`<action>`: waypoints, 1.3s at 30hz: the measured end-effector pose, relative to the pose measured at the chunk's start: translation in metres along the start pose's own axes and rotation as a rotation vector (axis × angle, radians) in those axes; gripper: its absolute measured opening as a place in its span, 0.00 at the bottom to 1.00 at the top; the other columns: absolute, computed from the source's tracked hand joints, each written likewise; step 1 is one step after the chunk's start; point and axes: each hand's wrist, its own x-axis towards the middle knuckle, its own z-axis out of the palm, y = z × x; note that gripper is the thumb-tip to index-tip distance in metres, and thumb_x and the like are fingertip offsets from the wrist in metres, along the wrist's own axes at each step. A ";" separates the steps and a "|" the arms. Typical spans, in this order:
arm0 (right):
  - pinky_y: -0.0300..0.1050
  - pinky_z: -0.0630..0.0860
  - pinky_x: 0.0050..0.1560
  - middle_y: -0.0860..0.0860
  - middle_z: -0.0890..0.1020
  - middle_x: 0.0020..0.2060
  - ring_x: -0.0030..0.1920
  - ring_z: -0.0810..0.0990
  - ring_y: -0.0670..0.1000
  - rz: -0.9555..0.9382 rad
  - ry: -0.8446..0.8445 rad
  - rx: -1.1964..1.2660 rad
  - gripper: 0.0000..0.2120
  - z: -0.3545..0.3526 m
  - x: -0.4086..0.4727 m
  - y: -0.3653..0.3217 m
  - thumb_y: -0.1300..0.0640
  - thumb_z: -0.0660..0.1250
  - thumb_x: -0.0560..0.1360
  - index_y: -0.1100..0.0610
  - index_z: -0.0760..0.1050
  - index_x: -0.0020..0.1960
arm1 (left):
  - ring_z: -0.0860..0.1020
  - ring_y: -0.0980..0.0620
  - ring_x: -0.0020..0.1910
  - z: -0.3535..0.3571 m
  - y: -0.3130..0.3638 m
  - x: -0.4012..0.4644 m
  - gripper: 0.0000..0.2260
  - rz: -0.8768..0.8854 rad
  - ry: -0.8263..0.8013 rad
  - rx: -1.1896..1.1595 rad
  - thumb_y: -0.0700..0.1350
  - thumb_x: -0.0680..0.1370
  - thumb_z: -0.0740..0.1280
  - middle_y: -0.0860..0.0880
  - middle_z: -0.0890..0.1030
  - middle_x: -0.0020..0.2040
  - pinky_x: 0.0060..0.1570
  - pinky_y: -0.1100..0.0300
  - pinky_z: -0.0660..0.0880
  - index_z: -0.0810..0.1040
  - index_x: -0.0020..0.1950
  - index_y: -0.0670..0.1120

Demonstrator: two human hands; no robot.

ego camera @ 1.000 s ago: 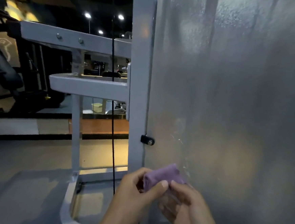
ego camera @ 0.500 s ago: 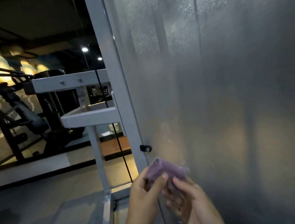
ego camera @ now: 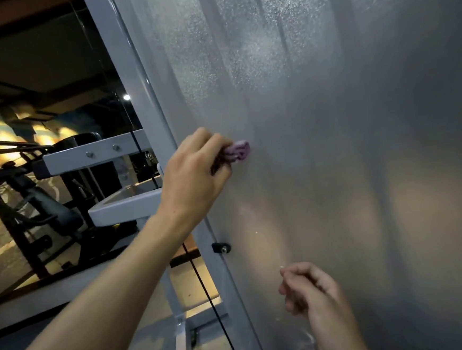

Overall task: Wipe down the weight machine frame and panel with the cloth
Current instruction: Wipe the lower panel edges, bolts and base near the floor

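A frosted grey panel (ego camera: 332, 139) of the weight machine fills the right of the view, edged on the left by a slanting white frame post (ego camera: 131, 80). My left hand (ego camera: 194, 177) grips a bunched purple cloth (ego camera: 237, 150) and presses it against the panel just right of the post. Lower down, my right hand (ego camera: 310, 287) hangs near the panel with loosely curled fingers and holds nothing.
A small black clip with a bolt (ego camera: 221, 248) fixes the panel to the post. White cross bars (ego camera: 98, 155) and a bracket (ego camera: 124, 205) jut left, with a black cable (ego camera: 202, 284) running down. Dark gym machines (ego camera: 32, 196) stand behind on the grey floor.
My left hand has carried the cloth up from below the black clip to well above it. My right hand has let go of the cloth and stayed low. The view tilted upward.
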 end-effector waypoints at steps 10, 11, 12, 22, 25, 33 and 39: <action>0.34 0.66 0.24 0.56 0.78 0.25 0.21 0.69 0.47 -0.131 0.048 -0.074 0.08 -0.002 -0.001 -0.006 0.71 0.69 0.77 0.66 0.77 0.40 | 0.74 0.49 0.40 0.039 0.027 -0.098 0.07 0.139 -0.180 -0.103 0.48 0.81 0.68 0.49 0.74 0.44 0.33 0.50 0.76 0.81 0.49 0.46; 0.34 0.66 0.24 0.56 0.77 0.24 0.21 0.68 0.47 -0.146 0.062 -0.077 0.08 -0.004 -0.001 -0.007 0.72 0.67 0.77 0.66 0.77 0.40 | 0.74 0.49 0.40 0.036 0.025 -0.092 0.08 0.145 -0.194 -0.111 0.50 0.81 0.66 0.49 0.74 0.44 0.34 0.51 0.76 0.81 0.49 0.46; 0.34 0.66 0.23 0.55 0.77 0.24 0.20 0.68 0.46 -0.162 0.077 -0.082 0.08 -0.005 -0.002 -0.009 0.73 0.66 0.78 0.66 0.77 0.40 | 0.74 0.50 0.40 0.031 0.021 -0.082 0.12 0.140 -0.174 -0.129 0.52 0.83 0.64 0.49 0.74 0.44 0.36 0.53 0.76 0.81 0.49 0.46; 0.34 0.66 0.23 0.53 0.76 0.23 0.22 0.69 0.45 -0.204 0.197 -0.119 0.08 -0.023 0.000 -0.013 0.70 0.67 0.78 0.64 0.78 0.41 | 0.70 0.50 0.37 0.015 0.017 -0.024 0.08 -0.013 0.064 -0.081 0.48 0.81 0.71 0.47 0.72 0.42 0.36 0.55 0.70 0.82 0.47 0.44; 0.34 0.66 0.23 0.52 0.76 0.23 0.22 0.69 0.45 -0.209 0.200 -0.112 0.08 -0.027 -0.001 -0.017 0.70 0.68 0.78 0.64 0.78 0.41 | 0.70 0.49 0.37 0.036 0.031 -0.090 0.10 0.084 -0.100 -0.119 0.51 0.81 0.71 0.50 0.69 0.40 0.32 0.50 0.72 0.81 0.44 0.46; 0.34 0.66 0.22 0.52 0.75 0.22 0.22 0.70 0.45 -0.220 0.216 -0.125 0.09 -0.032 -0.003 -0.016 0.71 0.68 0.78 0.63 0.78 0.40 | 0.70 0.51 0.38 0.022 0.017 -0.059 0.11 0.018 -0.036 -0.129 0.51 0.82 0.67 0.49 0.71 0.41 0.35 0.56 0.71 0.82 0.47 0.46; 0.34 0.66 0.22 0.52 0.75 0.22 0.22 0.69 0.45 -0.225 0.220 -0.137 0.08 -0.034 -0.002 -0.014 0.70 0.68 0.78 0.64 0.78 0.40 | 0.68 0.52 0.38 0.024 0.017 -0.054 0.05 -0.080 -0.002 -0.106 0.46 0.80 0.70 0.49 0.70 0.42 0.35 0.58 0.66 0.82 0.48 0.45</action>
